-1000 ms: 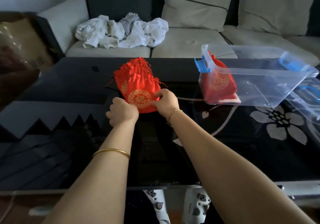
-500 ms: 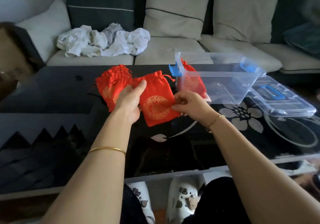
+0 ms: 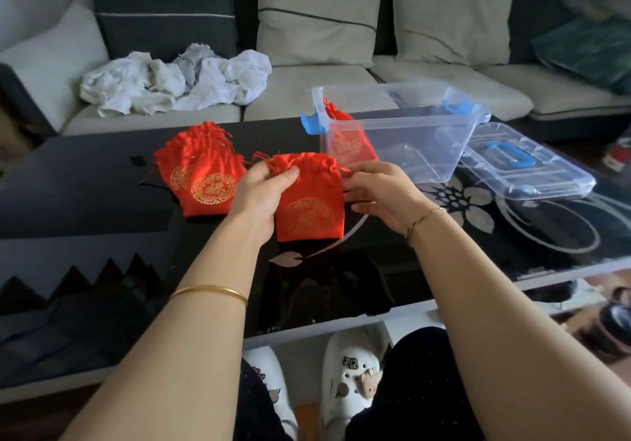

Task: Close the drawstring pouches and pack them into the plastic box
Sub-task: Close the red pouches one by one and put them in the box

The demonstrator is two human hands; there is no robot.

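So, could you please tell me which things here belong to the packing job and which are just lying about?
Job: red drawstring fabric pouch held by left hand and right hand; pile of red pouches; clear plastic box; packed red pouch inside; clear plastic lid.
Lying about: crumpled white cloths; teal cushion.

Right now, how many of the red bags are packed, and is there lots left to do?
One packed pouch lies inside the plastic box, at its left end. The left hand and right hand pinch the held pouch at its gathered top, apparently drawing it closed. A pile of pouches waits on the table, count unclear. The lid lies beside the box.
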